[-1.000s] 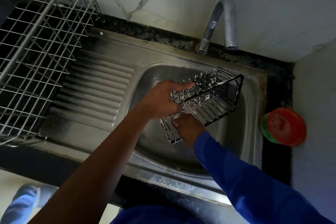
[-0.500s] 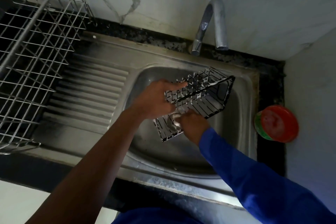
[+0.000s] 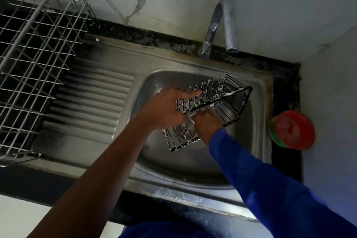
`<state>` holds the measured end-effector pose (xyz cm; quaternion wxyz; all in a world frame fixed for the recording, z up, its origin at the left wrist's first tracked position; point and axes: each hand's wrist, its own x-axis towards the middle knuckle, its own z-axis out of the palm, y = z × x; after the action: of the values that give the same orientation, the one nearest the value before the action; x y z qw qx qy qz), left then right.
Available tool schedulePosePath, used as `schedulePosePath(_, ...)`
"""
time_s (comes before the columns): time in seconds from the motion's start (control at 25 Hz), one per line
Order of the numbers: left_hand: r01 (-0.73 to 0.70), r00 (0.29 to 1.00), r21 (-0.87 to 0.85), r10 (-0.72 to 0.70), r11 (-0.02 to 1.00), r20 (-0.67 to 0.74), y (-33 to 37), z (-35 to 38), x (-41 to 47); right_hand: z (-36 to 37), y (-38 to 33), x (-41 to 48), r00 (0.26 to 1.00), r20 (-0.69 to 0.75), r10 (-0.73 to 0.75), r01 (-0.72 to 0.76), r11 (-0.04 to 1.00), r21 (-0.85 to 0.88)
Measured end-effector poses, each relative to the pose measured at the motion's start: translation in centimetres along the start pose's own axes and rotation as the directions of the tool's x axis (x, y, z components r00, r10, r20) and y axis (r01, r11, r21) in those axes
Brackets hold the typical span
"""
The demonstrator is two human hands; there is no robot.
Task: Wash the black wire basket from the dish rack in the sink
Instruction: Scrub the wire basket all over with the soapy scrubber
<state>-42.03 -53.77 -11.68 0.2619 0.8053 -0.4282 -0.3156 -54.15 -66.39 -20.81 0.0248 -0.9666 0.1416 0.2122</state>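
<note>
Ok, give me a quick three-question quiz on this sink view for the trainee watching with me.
1. True or false: the black wire basket is held above the sink bowl, not in the dish rack.
2. Where does the red-and-green tub sit? A) in the dish rack B) on the dark counter right of the sink C) inside the basket
3. Which of the hands, the one on the bare forearm, grips the basket from the left?
Key: 1 true; 2 B; 3 the left hand.
</note>
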Motion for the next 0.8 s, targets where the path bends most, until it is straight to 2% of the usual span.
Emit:
schedulePosePath(0.16,0.080,0.997,0.018,-0.079,0.997,-0.013,-1.7,-0.8,-0.3,1.5,-0.1,-3.8,0.992,-0.034,-0.119,0.122,0.985,0.121)
schedulePosePath(0.2,0.090,0.996,0.002,-0.090,0.996,-0.013,-1.8,-0.8,-0.3,1.7,0.1,-4.3,0.995,-0.011,-0.098,0.099,0.983,0.152)
schedulePosePath(0.28,0.070,0.998,-0.016,-0.070,0.997,0.000,-1.4,-0.4,-0.1,1.4,0.1,-2.9,1.000,0.013,0.013,-0.015,0.994,0.107)
schedulePosePath(0.4,-0.011,1.000,0.001,0.011,1.000,0.001,-0.2,0.1,0.2,1.8,-0.5,-0.8,1.000,-0.018,-0.008,0.008,1.000,-0.018)
schedulePosePath(0.48,0.009,1.000,0.040,-0.009,0.999,-0.003,-0.6,-0.3,0.1,2.0,0.2,-1.0,0.999,-0.033,-0.020,0.025,0.989,0.148)
schedulePosePath(0.52,0.038,0.999,0.047,-0.037,0.998,-0.012,-1.2,-0.6,-0.1,2.4,1.0,-1.4,0.997,-0.080,-0.006,0.033,0.942,0.335)
schedulePosePath(0.56,0.063,0.998,0.047,-0.062,0.997,-0.023,-1.7,-0.8,-0.2,2.0,1.7,-2.0,0.992,-0.107,0.070,0.005,0.812,0.583)
schedulePosePath(0.6,0.079,0.996,0.047,-0.078,0.996,-0.031,-1.9,-1.0,-0.3,1.7,2.3,-2.4,0.973,-0.087,0.213,-0.049,0.560,0.827)
schedulePosePath(0.64,0.077,0.996,0.047,-0.075,0.996,-0.037,-1.9,-1.1,-0.2,1.2,2.6,-2.5,0.950,-0.015,0.311,-0.089,0.319,0.944)
schedulePosePath(0.68,0.063,0.997,0.043,-0.062,0.997,-0.038,-1.8,-1.1,-0.1,1.3,3.0,-2.1,0.933,0.061,0.353,-0.134,0.186,0.973)
schedulePosePath(0.72,0.048,0.998,0.031,-0.047,0.998,-0.038,-1.6,-1.0,0.0,0.9,3.1,-1.7,0.930,0.078,0.360,-0.173,0.239,0.955)
schedulePosePath(0.8,0.025,0.999,0.005,-0.025,1.000,-0.040,-1.2,-0.6,0.2,1.1,3.2,-0.9,0.942,-0.032,0.335,-0.166,0.547,0.820)
